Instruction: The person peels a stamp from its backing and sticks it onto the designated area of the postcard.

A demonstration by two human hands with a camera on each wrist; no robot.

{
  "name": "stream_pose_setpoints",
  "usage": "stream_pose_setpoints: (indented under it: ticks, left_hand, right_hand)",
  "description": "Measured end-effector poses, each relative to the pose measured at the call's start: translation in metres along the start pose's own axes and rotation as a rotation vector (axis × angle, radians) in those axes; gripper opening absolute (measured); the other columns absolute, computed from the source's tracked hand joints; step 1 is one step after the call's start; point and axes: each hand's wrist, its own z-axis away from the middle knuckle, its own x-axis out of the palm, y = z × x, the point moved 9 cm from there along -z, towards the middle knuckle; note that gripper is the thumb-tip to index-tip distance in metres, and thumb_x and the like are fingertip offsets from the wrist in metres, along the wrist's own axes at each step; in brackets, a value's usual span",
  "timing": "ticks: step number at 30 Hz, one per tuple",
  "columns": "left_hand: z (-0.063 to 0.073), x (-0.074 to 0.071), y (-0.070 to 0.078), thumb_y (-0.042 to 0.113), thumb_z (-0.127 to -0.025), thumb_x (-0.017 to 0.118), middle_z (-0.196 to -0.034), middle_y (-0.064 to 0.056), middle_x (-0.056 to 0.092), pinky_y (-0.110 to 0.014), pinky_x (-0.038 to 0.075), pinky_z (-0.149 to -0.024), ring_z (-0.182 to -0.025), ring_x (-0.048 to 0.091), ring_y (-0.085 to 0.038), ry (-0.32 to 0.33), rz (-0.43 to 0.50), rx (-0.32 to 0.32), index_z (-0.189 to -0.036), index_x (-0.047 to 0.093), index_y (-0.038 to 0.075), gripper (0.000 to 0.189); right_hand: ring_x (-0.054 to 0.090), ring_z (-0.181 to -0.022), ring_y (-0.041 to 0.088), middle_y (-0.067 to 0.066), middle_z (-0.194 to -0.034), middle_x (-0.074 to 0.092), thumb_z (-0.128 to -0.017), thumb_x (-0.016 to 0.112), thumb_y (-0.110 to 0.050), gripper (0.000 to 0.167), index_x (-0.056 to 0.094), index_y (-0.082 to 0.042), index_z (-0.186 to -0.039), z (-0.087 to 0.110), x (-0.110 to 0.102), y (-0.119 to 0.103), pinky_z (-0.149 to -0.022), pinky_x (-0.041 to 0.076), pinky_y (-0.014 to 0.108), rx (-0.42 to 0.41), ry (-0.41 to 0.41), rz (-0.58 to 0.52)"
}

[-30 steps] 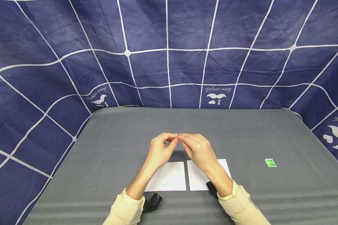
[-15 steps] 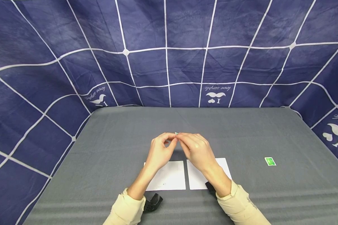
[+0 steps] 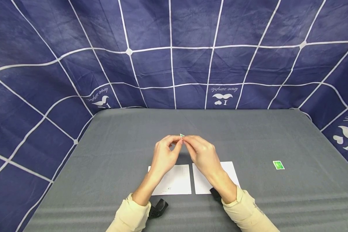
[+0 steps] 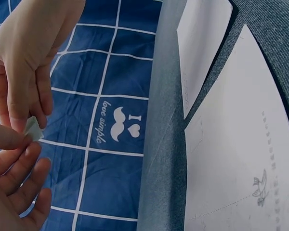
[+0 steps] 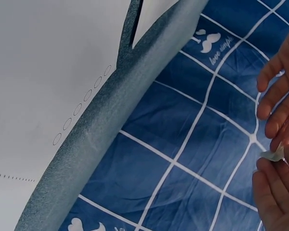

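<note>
In the head view my left hand (image 3: 166, 154) and right hand (image 3: 203, 155) meet at the fingertips in mid-air, in front of me. Both pinch a small green-and-white stamp (image 3: 182, 136), most of it hidden by the fingers. Up close in the left wrist view the stamp (image 4: 34, 130) shows a pale face and a notched edge; in the right wrist view the stamp (image 5: 273, 155) looks bent. Below the hands lie two white paper cards, the left card (image 3: 175, 182) and the right card (image 3: 230, 170), the latter partly covered by my right forearm.
Another green stamp (image 3: 278, 165) lies alone on the right of the grey cloth-covered table (image 3: 119, 135). A blue gridded curtain (image 3: 150, 71) hangs behind and along both sides. Black wrist devices, one at the left wrist (image 3: 159, 208), stick out below my sleeves.
The hands keep the same pinch at nearly the same place. More of the stamp shows above the fingertips now, and the view has tilted slightly.
</note>
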Motion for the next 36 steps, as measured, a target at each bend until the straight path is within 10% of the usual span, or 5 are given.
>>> stream_pose_setpoints:
  ticks: [36]
  left_hand:
    - [-0.0025,-0.0014,0.0041,0.009,-0.089,0.066,-0.083,-0.002,0.068,-0.035,0.05,-0.07,-0.077,0.063,-0.014,-0.024,-0.046,0.053,-0.091,0.073,0.003,0.009]
  right_hand:
    - [0.068,-0.072,0.021,0.01,-0.083,0.071,-0.077,0.075,0.006,0.017,0.073,0.001,-0.093,-0.0009,0.0004,0.0083,-0.06,0.054,0.033,0.065,0.007,-0.064]
